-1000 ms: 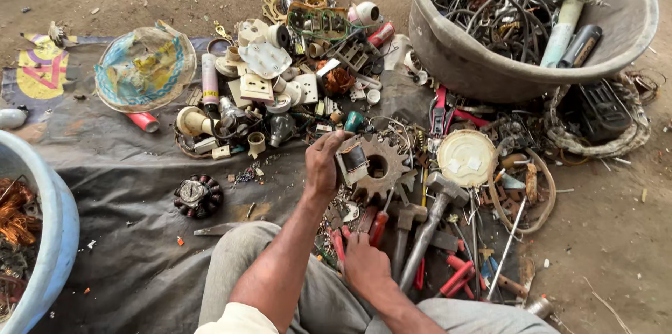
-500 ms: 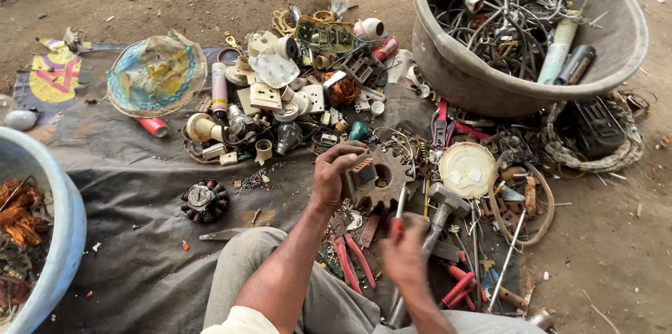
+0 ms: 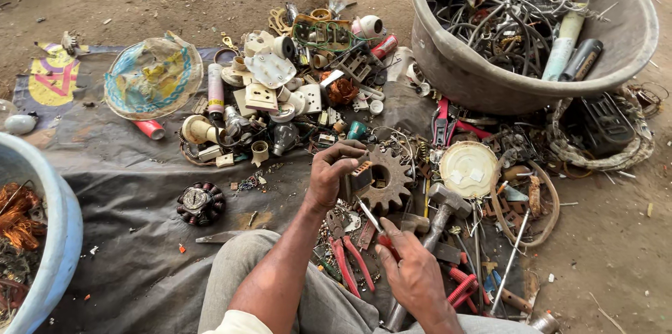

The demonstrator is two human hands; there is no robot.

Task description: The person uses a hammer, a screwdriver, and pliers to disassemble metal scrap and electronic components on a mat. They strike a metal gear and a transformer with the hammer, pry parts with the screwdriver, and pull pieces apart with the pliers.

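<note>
The left hand [image 3: 329, 178] pinches a small dark block [image 3: 362, 174] against the rusty toothed gear [image 3: 383, 178] lying flat on the grey sheet [image 3: 140, 194]. Just below and right, the right hand [image 3: 414, 274] is closed on a red-handled screwdriver [image 3: 374, 225], shaft angled up-left toward that block. A hammer [image 3: 439, 211] lies close right, red pliers [image 3: 350, 260] between the 2 forearms

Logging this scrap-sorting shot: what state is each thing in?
Left hand: gripping a small part on the gear.
Right hand: holding a red-handled screwdriver.
Gear: flat on the sheet.
Hammer: lying untouched.
Grey tub: full of wires.
</note>
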